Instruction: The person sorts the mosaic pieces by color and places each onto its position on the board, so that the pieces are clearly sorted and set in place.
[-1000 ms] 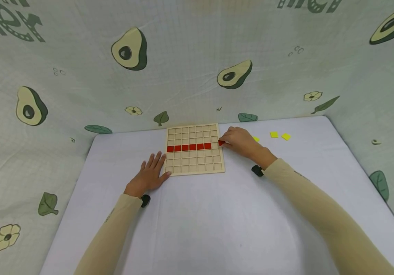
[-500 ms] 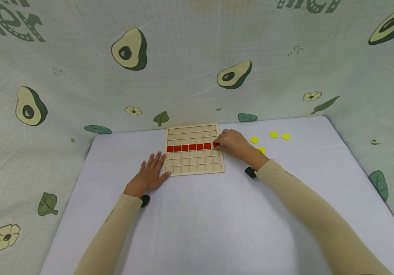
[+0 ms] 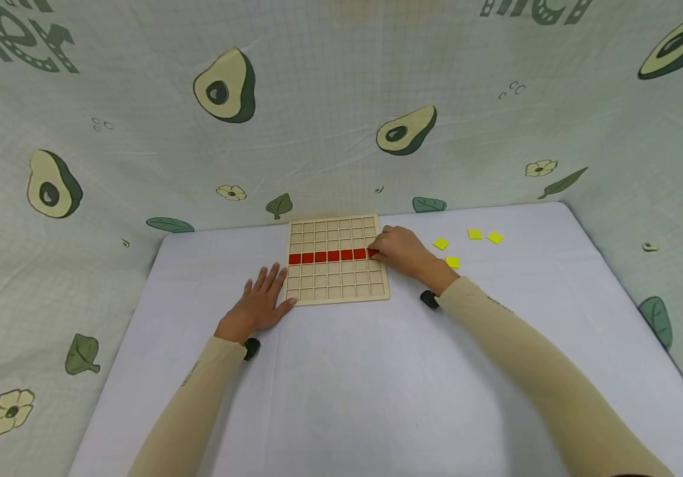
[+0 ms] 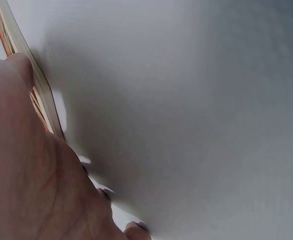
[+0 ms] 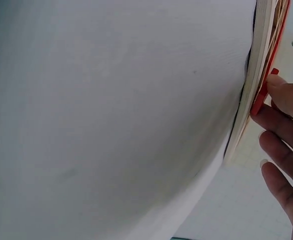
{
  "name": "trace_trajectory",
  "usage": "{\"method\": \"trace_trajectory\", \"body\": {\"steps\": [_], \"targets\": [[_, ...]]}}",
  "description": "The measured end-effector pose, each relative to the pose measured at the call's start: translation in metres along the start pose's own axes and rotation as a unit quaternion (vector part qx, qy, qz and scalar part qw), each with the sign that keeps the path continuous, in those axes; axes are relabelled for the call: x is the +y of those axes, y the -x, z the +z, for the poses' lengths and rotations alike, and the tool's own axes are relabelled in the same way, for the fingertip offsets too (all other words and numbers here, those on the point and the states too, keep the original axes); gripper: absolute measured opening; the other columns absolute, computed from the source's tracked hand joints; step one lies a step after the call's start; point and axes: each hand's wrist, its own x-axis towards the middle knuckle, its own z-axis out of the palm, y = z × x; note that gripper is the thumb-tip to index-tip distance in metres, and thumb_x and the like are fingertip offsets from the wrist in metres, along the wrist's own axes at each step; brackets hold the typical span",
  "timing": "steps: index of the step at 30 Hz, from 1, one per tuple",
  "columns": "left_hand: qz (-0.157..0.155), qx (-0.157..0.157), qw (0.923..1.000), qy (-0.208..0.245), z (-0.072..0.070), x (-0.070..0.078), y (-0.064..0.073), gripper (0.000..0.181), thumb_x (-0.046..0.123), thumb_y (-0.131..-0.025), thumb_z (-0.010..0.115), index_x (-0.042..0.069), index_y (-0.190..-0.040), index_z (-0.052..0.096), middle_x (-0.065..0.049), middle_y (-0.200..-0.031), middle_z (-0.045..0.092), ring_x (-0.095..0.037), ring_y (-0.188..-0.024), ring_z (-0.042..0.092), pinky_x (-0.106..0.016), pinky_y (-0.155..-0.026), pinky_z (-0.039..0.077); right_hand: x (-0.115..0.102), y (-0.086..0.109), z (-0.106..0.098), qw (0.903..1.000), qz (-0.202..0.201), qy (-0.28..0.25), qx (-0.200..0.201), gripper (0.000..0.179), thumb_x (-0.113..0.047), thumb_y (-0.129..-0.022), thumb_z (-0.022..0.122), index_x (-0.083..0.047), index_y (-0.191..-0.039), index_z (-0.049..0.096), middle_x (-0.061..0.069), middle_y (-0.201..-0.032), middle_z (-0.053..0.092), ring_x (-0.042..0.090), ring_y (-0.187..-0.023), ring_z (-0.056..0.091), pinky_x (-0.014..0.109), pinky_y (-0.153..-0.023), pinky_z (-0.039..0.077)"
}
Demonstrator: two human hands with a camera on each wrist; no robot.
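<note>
A pale wooden grid board (image 3: 336,291) lies near the table's back edge, with a row of red square tiles (image 3: 334,256) set across its middle. Between thumb and forefinger, my right hand (image 3: 403,252) pinches another red tile (image 5: 264,95) over the right end of that row. The right wrist view shows this tile slightly tilted at the board's rim; whether it sits fully in its cell I cannot tell. My left hand (image 3: 256,305) rests flat beside the board's left edge, fingers spread, thumb touching the near left corner. Part of the right-end cell is hidden by my right fingers.
Several yellow square tiles (image 3: 452,262) lie loose on the white table (image 3: 341,384), right of the board and beyond my right wrist. A cloth wall (image 3: 329,159) printed with avocados rises directly behind the table. Each wrist wears a small black camera (image 3: 429,299).
My right hand has moved left with the red tile, from beside the board onto the right end of the red row. Yellow tiles it covered now show. The left hand has stayed put.
</note>
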Motion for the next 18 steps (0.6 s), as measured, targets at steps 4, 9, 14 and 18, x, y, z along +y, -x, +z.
{"method": "trace_trajectory", "body": {"steps": [4,9,14,18], "targets": [[-0.001,-0.002,1.0,0.0,-0.0009,0.0016,0.0005,0.083,0.045,-0.111,0.048,0.004,-0.17,0.007,-0.02,-0.177,-0.001,-0.044,-0.163,-0.005,-0.066,-0.128,0.002,-0.0005,-0.0009,0.0006,1.0,-0.001,0.003,0.002,0.018,-0.016,-0.096,0.08,-0.007,-0.112,0.082,0.004,-0.106,0.081,0.025,-0.097,0.066,0.039,-0.089,0.055],[0.0,-0.003,1.0,0.001,-0.0022,0.0021,0.0018,0.083,0.047,-0.111,0.048,0.004,-0.17,0.009,-0.021,-0.177,-0.001,-0.045,-0.163,-0.004,-0.066,-0.128,0.002,-0.0021,-0.0023,0.0014,0.9998,-0.001,0.016,0.007,0.015,-0.017,-0.096,0.08,-0.008,-0.108,0.082,0.003,-0.103,0.081,0.024,-0.095,0.065,0.039,-0.089,0.055],[0.002,-0.003,1.0,-0.002,-0.0005,0.0006,0.0017,0.083,0.048,-0.111,0.046,0.005,-0.17,0.007,-0.019,-0.178,-0.002,-0.043,-0.163,-0.006,-0.065,-0.128,0.001,-0.0031,-0.0029,0.0026,0.9998,0.005,0.017,0.006,0.013,-0.017,-0.097,0.08,-0.009,-0.107,0.082,0.004,-0.103,0.081,0.024,-0.093,0.064,0.038,-0.087,0.054],[0.002,-0.001,1.0,0.002,-0.0019,0.0027,0.0032,0.083,0.048,-0.111,0.047,0.005,-0.17,0.008,-0.02,-0.177,-0.001,-0.044,-0.163,-0.005,-0.066,-0.128,0.001,-0.003,-0.0032,0.0034,0.9998,0.011,0.012,0.007,0.012,-0.016,-0.097,0.08,-0.009,-0.106,0.082,0.003,-0.103,0.081,0.023,-0.093,0.064,0.038,-0.086,0.054]]}}
